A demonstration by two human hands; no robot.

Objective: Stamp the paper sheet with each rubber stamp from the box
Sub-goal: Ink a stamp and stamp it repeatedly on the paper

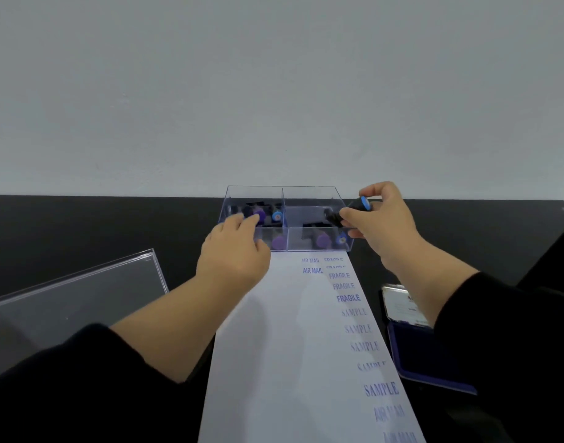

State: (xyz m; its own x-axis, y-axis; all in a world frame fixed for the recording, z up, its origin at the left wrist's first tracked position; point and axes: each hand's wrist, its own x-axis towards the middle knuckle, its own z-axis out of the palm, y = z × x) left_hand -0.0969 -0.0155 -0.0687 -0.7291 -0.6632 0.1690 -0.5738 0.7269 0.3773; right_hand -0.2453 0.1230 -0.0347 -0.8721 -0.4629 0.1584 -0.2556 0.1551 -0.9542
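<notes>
My right hand pinches a blue-capped stamp over the box, my left hand reaches loose-fingered among the others; next, I judge, ink it and press bare paper.

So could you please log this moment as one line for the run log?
right hand: holds black blue-capped rubber stamp | left hand: reaching into clear plastic box | white paper sheet: stamped

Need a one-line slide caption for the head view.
Right hand holds a blue-capped stamp over the clear box; left hand reaches in.
</notes>
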